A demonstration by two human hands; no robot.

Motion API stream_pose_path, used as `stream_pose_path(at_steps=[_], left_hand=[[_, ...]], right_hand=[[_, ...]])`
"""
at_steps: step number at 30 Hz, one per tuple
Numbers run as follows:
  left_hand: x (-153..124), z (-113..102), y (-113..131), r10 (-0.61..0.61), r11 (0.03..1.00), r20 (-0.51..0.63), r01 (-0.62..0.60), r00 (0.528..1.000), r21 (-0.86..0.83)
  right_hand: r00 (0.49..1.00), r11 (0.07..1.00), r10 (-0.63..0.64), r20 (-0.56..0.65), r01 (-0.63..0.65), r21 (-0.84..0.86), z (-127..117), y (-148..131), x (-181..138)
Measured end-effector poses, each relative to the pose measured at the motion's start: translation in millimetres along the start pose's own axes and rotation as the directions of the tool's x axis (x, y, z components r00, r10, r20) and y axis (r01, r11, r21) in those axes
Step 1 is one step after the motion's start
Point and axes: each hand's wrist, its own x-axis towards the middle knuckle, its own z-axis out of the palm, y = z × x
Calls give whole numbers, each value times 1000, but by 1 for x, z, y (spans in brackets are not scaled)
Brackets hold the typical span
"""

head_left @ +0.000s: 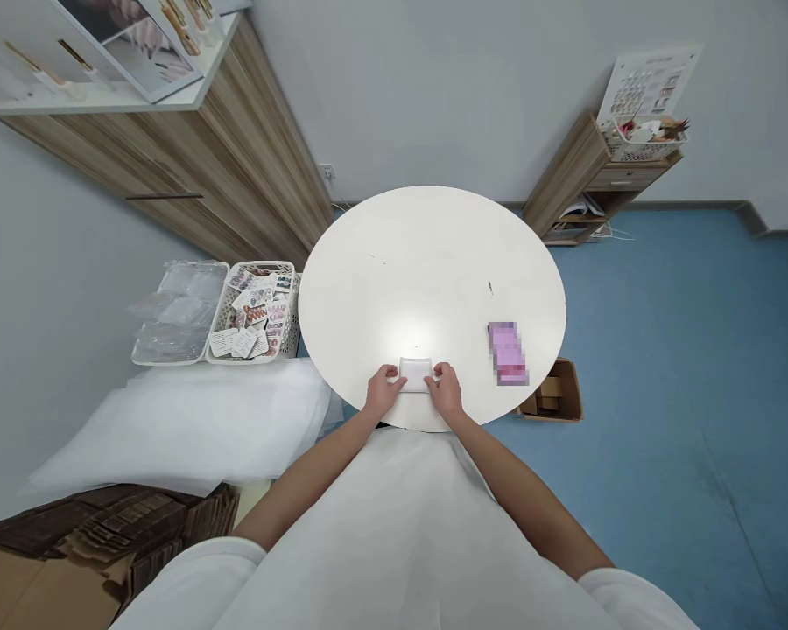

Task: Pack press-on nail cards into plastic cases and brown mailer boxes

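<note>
On the near edge of the white round table [426,254] lies a small white rectangular packet [416,374]; whether it is a box or a foam wrap I cannot tell. The thumb of my left hand [383,390] presses its left side, with the fingers curled beside it. My right hand [445,390] grips the right side in the same way, thumb on the packet and fingers bent. Right of my hands, a blurred purple and pink rectangular object [509,354] rests on the tabletop.
Left of the table stand a white basket of press-on nail sets on cards [256,311] and a tray of clear plastic packaging [182,311]. White foam sheets [203,420] lie below them, near folded cardboard [45,577]. An open cardboard box [568,389] sits on the floor at right.
</note>
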Motion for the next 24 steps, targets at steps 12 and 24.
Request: stream_pose_path(at_steps=[12,24], left_hand=[[-2,-3,4,71,993,62,-76,996,90],[-17,9,0,-93,991,-10,93,996,94]], right_hand=[[973,980,-186,135,174,96,-4,15,-5],[939,958,-124,322,29,284,-10,21,-13]])
